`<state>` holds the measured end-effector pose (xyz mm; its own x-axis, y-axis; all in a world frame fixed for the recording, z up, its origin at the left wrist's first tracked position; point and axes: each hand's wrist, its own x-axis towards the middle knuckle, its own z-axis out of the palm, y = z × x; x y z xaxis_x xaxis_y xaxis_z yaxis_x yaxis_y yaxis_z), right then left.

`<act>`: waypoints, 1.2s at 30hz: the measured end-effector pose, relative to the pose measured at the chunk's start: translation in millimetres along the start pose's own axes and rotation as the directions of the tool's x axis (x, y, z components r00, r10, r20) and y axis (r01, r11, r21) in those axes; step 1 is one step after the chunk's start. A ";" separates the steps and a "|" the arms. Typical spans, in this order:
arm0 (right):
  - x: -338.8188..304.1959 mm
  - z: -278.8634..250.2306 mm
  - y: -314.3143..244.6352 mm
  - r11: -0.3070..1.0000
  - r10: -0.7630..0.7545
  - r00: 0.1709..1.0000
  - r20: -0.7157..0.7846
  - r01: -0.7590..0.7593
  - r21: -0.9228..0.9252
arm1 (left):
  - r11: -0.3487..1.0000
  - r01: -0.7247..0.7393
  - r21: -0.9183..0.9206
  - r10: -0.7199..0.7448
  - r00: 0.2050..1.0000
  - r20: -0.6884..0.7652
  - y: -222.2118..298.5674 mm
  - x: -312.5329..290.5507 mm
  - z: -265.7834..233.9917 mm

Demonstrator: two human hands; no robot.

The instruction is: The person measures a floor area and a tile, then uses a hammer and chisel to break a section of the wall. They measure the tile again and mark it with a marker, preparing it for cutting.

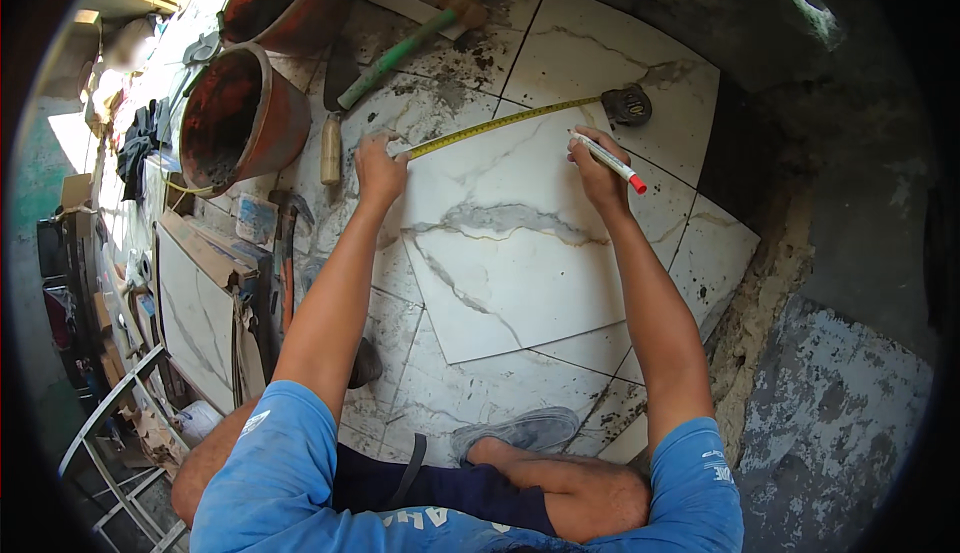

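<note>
A loose white marble-patterned tile (510, 278) lies askew over the laid floor tiles in front of me. Across its far edge runs a yellow tape blade (500, 128), drawn out from a dark tape measure case (627, 105) on the right. My left hand (380, 171) is closed at the blade's free end, by the tile's far left corner. In my right hand (600, 170), closed near the tile's right edge, is a white marker (608, 158) with a red end. Its tip points up and left, a little below the blade.
Two orange-brown buckets (290, 118) stand at the far left. Near them lie a green-handled tool (400, 56), a wooden-handled trowel (331, 150) and a hammer (288, 253). Boxed tiles (195, 308) lean at left beside a metal frame (110, 403). A rough wall edge (760, 343) runs along the right.
</note>
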<state>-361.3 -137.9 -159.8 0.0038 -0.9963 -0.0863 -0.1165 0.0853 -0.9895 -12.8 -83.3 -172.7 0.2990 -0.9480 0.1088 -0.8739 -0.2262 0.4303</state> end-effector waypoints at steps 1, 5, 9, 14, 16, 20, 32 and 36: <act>4.1 3.3 1.7 1.000 0.004 1.000 0.001 -0.004 0.003 | 0.998 0.066 -0.005 -0.066 0.998 0.024 -18.4 -0.6 -1.7; 15.8 17.4 17.1 1.000 -0.013 0.999 0.031 0.013 -0.014 | 0.854 0.363 -0.373 -0.264 0.920 0.291 -64.1 -10.9 -6.2; 22.4 26.0 26.0 0.995 -0.088 0.995 0.038 0.090 -0.040 | 0.823 0.335 -0.459 -0.258 0.940 0.223 -66.4 -16.0 -0.7; 31.2 28.1 30.7 0.990 -0.113 0.992 0.061 0.118 -0.072 | 0.792 0.358 -0.494 -0.302 0.934 0.192 -64.2 -14.1 6.3; 35.7 28.3 31.9 0.988 -0.120 0.992 0.046 0.123 -0.093 | 0.800 0.344 -0.491 -0.280 0.939 0.200 -66.9 -13.1 6.7; 44.6 23.0 34.3 0.980 -0.062 0.998 0.027 0.066 -0.190 | 0.786 0.379 -0.489 -0.279 0.923 0.266 -68.2 -7.3 7.1; 43.7 26.7 19.1 0.942 -0.104 0.992 0.066 0.119 -0.313 | 0.814 0.337 -0.473 -0.267 0.940 0.212 -73.4 -10.8 9.5; 45.1 27.4 21.9 0.921 -0.190 0.979 0.069 0.202 -0.333 | 0.809 0.336 -0.482 -0.267 0.941 0.209 -77.7 -10.6 11.8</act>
<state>-336.5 -180.6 -188.5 0.0945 -0.9909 0.0956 -0.4377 -0.1276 -0.8900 47.4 -58.3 -217.9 0.4341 -0.8784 -0.1997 -0.4214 -0.3940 0.8168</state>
